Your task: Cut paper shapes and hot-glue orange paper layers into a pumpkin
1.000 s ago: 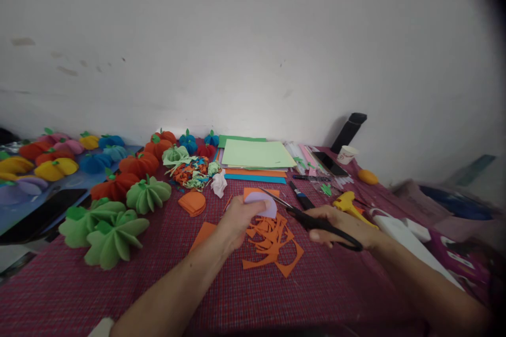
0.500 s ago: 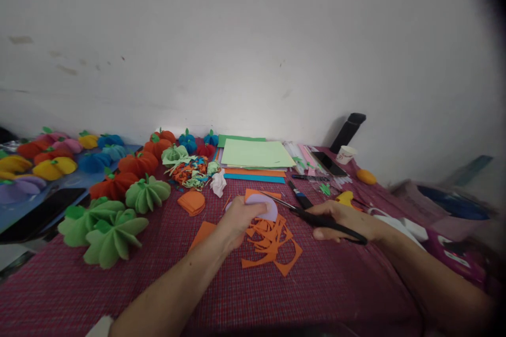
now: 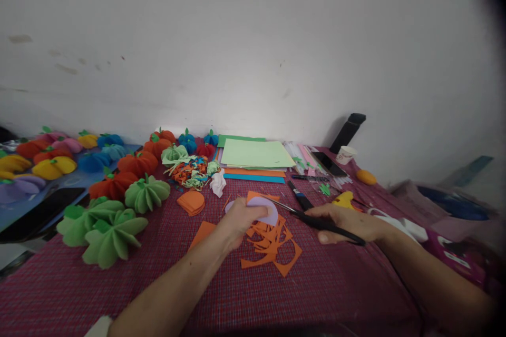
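Note:
My left hand is closed on a pale lilac paper disc with orange paper behind it, held just above the table. My right hand grips black-handled scissors, whose blades point left and touch the disc's upper right edge. Under both hands lies a heap of orange paper offcuts. A small stack of cut orange circles sits to the left of my left hand.
Red checked cloth covers the table. Paper pumpkins in green, orange, blue and yellow fill the left side. Coloured paper sheets lie at the back, with a phone, cup and yellow glue gun to the right.
The paper disc has turned slightly in my left hand and the scissors have shifted a little along its edge. Nothing else has moved.

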`<state>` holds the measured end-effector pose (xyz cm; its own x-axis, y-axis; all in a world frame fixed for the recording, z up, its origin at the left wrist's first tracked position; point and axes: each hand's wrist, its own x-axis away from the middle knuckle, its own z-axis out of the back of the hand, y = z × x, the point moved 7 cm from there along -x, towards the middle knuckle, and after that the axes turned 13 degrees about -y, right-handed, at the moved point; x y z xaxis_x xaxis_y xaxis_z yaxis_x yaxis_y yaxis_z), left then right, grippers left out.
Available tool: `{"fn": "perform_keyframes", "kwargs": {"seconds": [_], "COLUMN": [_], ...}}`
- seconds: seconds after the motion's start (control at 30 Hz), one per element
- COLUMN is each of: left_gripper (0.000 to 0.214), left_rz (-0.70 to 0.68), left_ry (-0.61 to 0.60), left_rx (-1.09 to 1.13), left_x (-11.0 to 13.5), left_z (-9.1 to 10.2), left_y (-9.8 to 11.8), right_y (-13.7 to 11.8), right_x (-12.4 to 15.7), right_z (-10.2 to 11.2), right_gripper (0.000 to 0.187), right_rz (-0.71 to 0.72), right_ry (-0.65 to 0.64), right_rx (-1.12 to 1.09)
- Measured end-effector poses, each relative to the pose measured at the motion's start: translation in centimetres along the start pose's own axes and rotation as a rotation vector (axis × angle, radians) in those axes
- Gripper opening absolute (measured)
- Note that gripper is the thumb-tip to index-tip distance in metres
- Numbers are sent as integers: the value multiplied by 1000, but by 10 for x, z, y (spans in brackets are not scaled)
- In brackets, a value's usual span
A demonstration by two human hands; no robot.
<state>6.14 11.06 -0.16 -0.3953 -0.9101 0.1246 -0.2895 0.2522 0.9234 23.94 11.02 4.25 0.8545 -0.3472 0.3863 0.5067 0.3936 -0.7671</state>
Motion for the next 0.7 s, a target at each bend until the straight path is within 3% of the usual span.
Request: {"fn": "perform_keyframes", "kwargs": {"seconds": [0.7], "left_gripper": [21], "left_rz": [44], "left_ry": [-16], "left_rx": [-48], "left_x": [-2], "left_z": [2], "left_y": [-6], "right_y": [8], "right_x": [0], "right_z": [0], "right_gripper": [49], "right_rz": [-6], "right_ry": [-38], "right_rx": [-3]}}
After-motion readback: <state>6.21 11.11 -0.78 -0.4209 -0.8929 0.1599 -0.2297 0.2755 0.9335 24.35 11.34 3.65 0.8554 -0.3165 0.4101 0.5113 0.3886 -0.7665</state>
